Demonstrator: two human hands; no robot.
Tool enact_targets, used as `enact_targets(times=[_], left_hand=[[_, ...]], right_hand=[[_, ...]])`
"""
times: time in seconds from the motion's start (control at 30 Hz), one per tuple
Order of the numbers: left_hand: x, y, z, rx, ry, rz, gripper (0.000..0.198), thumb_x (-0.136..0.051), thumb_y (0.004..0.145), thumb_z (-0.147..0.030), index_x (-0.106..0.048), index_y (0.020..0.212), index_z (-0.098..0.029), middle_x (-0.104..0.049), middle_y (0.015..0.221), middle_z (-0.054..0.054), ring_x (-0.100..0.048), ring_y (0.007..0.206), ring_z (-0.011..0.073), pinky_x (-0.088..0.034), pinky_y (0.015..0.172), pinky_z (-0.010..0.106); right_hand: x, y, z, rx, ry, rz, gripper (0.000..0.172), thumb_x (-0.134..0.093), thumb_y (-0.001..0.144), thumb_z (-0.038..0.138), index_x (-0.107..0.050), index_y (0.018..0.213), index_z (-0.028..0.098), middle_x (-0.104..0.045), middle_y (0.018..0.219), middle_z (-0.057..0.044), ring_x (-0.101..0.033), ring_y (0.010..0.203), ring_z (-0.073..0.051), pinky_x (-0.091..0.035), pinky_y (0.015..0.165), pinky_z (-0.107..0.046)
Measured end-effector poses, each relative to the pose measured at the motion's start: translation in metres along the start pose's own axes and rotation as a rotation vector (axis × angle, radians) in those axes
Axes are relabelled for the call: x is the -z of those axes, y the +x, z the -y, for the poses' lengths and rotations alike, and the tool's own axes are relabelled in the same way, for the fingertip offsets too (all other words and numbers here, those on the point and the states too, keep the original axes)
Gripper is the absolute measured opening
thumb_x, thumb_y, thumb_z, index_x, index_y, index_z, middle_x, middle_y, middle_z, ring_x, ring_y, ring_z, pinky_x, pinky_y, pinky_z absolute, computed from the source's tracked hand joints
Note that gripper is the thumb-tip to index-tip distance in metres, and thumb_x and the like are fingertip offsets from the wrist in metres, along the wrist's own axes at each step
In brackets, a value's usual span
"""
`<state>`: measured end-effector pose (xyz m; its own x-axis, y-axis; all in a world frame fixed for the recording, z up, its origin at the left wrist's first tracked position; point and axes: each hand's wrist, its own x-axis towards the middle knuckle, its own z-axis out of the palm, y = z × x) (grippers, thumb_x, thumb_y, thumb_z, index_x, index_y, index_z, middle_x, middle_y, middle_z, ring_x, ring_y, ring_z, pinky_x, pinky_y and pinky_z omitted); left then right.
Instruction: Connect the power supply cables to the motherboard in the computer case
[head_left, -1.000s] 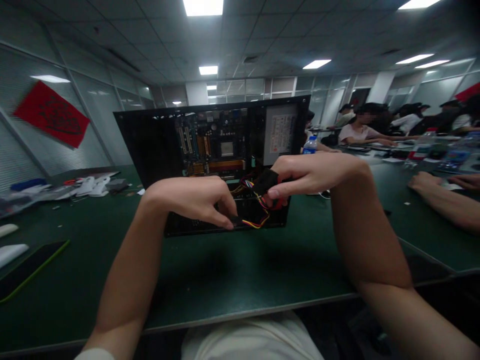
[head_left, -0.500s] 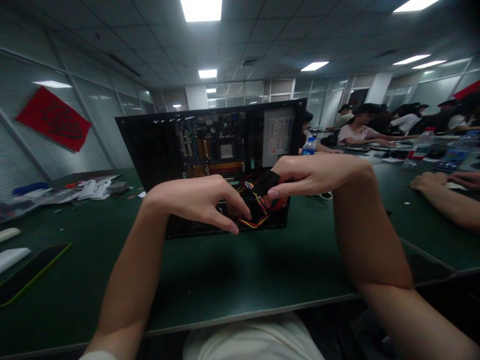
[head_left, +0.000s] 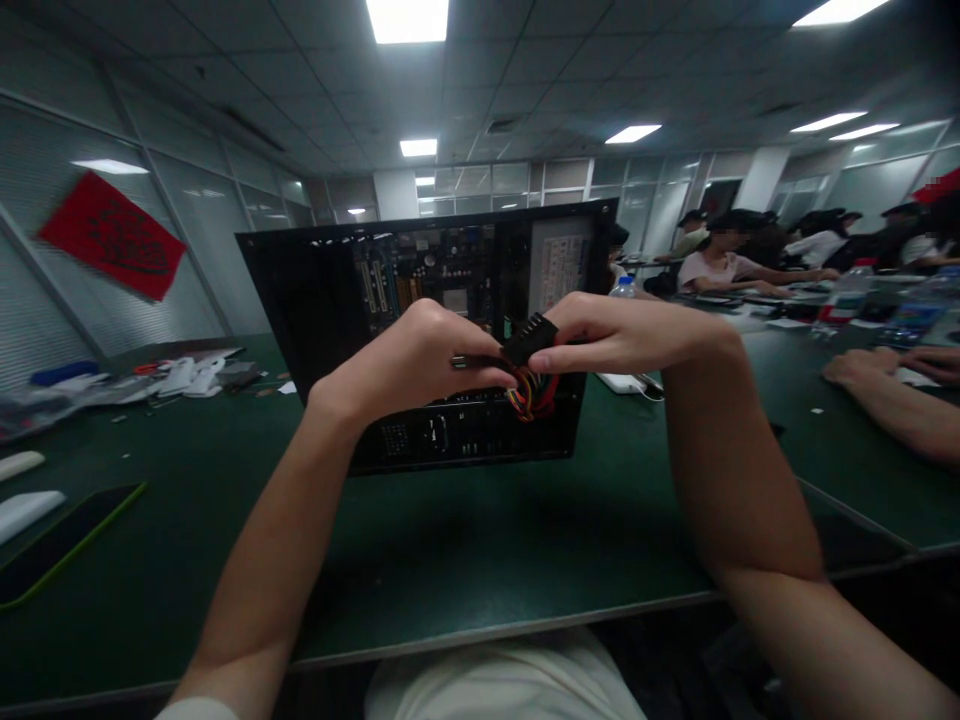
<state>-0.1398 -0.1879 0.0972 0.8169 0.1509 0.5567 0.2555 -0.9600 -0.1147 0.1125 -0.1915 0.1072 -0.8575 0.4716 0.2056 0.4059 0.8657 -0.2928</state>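
Note:
An open black computer case (head_left: 300, 310) stands on the green table, its motherboard (head_left: 409, 285) and silver power supply (head_left: 556, 262) showing inside. In front of it, my right hand (head_left: 611, 332) pinches a black multi-pin connector (head_left: 531, 340) between thumb and fingers. Red, yellow and black wires (head_left: 531, 396) hang below the connector. My left hand (head_left: 427, 362) is closed beside the connector's left side, thumb and fingers together near the wires; a small dark piece shows between them, too unclear to name.
A green-edged phone (head_left: 67, 540) and white items (head_left: 30, 512) lie at the left, with plastic bags and parts (head_left: 195, 376) behind. At the right, another person's hands (head_left: 862, 375) rest on the table (head_left: 480, 560); bottles (head_left: 855, 295) and seated people are beyond.
My left hand has risen and closed near the connector; its fingers were apart lower down. The connector has turned in my right hand, and the wires are bunched beneath it.

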Motion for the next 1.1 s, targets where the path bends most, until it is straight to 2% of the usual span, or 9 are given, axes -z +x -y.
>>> enact_targets(times=[0.17,0.33,0.43,0.5,0.57,0.83,1.0,1.1], left_hand=[[-0.006,-0.001,0.011,-0.087,0.172,-0.123,0.034,-0.070,0.086,-0.048,-0.074,0.077,-0.015,-0.073,0.072,0.006,-0.071,0.071,0.0169,-0.053,0.066,0.026],[-0.005,-0.001,0.013,-0.112,0.274,-0.110,0.040,-0.070,0.083,-0.055,-0.074,0.079,-0.016,-0.070,0.067,0.005,-0.069,0.069,0.0172,-0.053,0.067,0.027],[-0.004,-0.003,0.012,-0.079,0.321,-0.125,0.051,-0.072,0.079,-0.059,-0.074,0.106,-0.016,-0.071,0.071,0.003,-0.069,0.069,0.0164,-0.052,0.068,0.026],[-0.003,-0.003,0.011,-0.061,0.354,-0.132,0.067,-0.073,0.078,-0.060,-0.064,0.129,-0.016,-0.073,0.076,0.003,-0.069,0.070,0.0163,-0.052,0.069,0.025],[-0.003,-0.004,0.012,-0.061,0.386,-0.124,0.077,-0.072,0.079,-0.061,-0.055,0.140,-0.017,-0.074,0.079,0.003,-0.069,0.072,0.0162,-0.051,0.070,0.024],[-0.008,-0.003,0.019,-0.164,0.462,-0.123,0.066,-0.066,0.085,-0.060,-0.057,0.138,-0.020,-0.074,0.080,0.003,-0.069,0.072,0.0162,-0.051,0.076,0.027],[-0.010,-0.002,0.019,-0.193,0.470,-0.147,0.060,-0.066,0.086,-0.057,-0.059,0.131,-0.017,-0.074,0.083,0.005,-0.070,0.074,0.0166,-0.051,0.078,0.028],[-0.009,-0.002,0.019,-0.181,0.501,-0.150,0.058,-0.065,0.086,-0.058,-0.059,0.126,-0.016,-0.074,0.084,0.005,-0.071,0.074,0.0175,-0.051,0.078,0.029]], right_hand=[[-0.001,0.003,-0.004,-0.018,0.037,-0.037,0.049,-0.051,0.097,0.056,-0.072,0.087,0.013,-0.058,0.068,0.001,-0.049,0.064,-0.010,-0.035,0.058,-0.023],[-0.004,0.008,-0.008,-0.017,0.116,0.006,0.051,-0.051,0.096,0.058,-0.073,0.088,0.013,-0.060,0.070,0.000,-0.049,0.064,-0.010,-0.037,0.059,-0.022],[-0.007,0.010,-0.010,-0.015,0.126,0.028,0.053,-0.051,0.096,0.059,-0.073,0.084,0.012,-0.057,0.066,0.001,-0.047,0.061,-0.009,-0.036,0.057,-0.022],[-0.008,0.011,-0.011,-0.013,0.115,0.031,0.054,-0.051,0.096,0.059,-0.072,0.081,0.012,-0.054,0.062,0.002,-0.045,0.059,-0.009,-0.034,0.055,-0.022],[-0.009,0.012,-0.011,-0.011,0.100,0.030,0.055,-0.050,0.097,0.058,-0.072,0.080,0.011,-0.052,0.060,0.002,-0.042,0.057,-0.008,-0.032,0.053,-0.022],[-0.011,0.012,-0.012,-0.025,0.071,0.004,0.056,-0.050,0.096,0.060,-0.067,0.074,0.011,-0.045,0.057,0.004,-0.036,0.053,-0.007,-0.025,0.049,-0.022],[-0.010,0.013,-0.017,-0.041,0.124,0.010,0.055,-0.050,0.096,0.060,-0.066,0.075,0.012,-0.046,0.060,0.003,-0.038,0.057,-0.008,-0.028,0.052,-0.023],[-0.012,0.016,-0.018,-0.062,0.162,-0.028,0.051,-0.050,0.096,0.059,-0.067,0.084,0.012,-0.052,0.066,0.002,-0.042,0.062,-0.010,-0.034,0.056,-0.023]])
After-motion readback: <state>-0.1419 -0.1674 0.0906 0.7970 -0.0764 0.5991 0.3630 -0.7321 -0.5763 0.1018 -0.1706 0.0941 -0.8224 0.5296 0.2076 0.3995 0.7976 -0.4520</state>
